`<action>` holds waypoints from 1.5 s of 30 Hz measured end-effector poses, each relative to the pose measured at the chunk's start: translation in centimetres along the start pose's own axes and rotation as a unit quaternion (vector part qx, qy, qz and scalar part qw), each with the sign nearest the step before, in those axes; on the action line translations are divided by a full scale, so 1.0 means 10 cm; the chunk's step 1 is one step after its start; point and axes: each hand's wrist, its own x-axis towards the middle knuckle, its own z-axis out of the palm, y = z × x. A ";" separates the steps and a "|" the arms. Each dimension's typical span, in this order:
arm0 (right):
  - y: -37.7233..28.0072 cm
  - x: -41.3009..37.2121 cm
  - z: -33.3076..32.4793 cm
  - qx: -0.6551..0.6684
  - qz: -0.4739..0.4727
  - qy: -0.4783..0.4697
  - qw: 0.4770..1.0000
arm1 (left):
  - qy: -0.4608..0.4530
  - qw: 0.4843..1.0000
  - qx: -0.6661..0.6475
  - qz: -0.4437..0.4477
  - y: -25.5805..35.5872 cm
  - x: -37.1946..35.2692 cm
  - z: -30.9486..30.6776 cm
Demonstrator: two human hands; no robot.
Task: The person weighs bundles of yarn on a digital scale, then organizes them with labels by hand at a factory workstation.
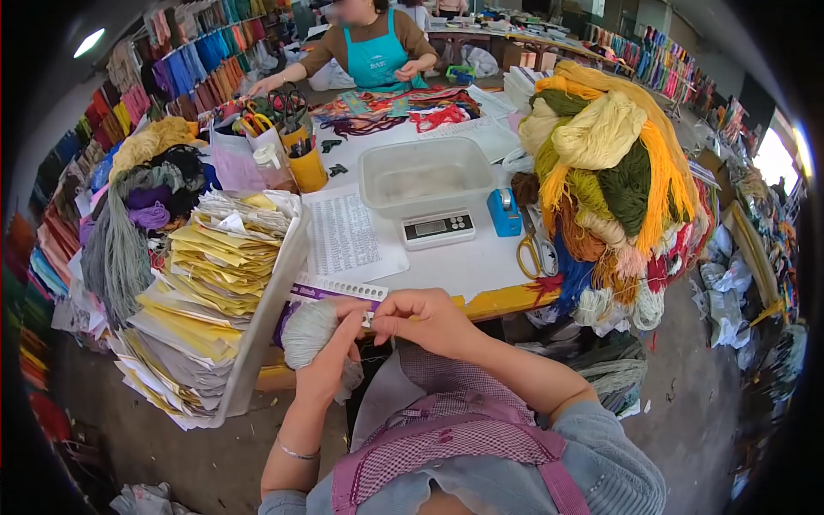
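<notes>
My left hand [336, 348] is closed round a pale grey-green skein of yarn [309, 333], which bulges out on its left side. Close beside it, my right hand [421, 319] has thumb and forefinger pinched together at a small whitish piece [368, 318] between the two hands; what exactly the fingertips grip is too small to make out. Just behind the hands, at the table edge, lies a white and purple card [339, 288] with a row of holes. A printed list [343, 236] lies beyond the card.
A bin [270, 313] of yellow envelopes stands at left. Ahead are a clear tub [425, 176], a scale [438, 227], a blue tape dispenser [505, 212] and scissors [530, 256]. Yarn [601, 137] is heaped at right. A co-worker in a teal apron [376, 60] stands across the table.
</notes>
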 end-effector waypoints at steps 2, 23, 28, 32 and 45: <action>-0.11 -0.06 -0.03 -0.030 -0.024 0.035 0.999 | -0.020 1.000 0.013 0.003 0.01 0.02 0.11; 0.00 -0.06 -0.18 0.066 -0.034 0.089 0.993 | -0.076 0.997 -0.012 -0.030 -0.14 0.20 0.18; 0.06 -0.01 -0.10 0.047 -0.067 0.128 0.988 | -0.035 0.998 0.030 0.036 -0.23 0.20 0.20; 0.09 0.00 -0.06 -0.180 -0.050 0.191 0.964 | -0.015 0.995 0.053 0.088 -0.30 0.24 0.21; 0.15 -0.02 -0.19 -0.315 -0.133 0.210 0.916 | -0.075 0.985 -0.138 -0.078 -0.34 0.32 0.03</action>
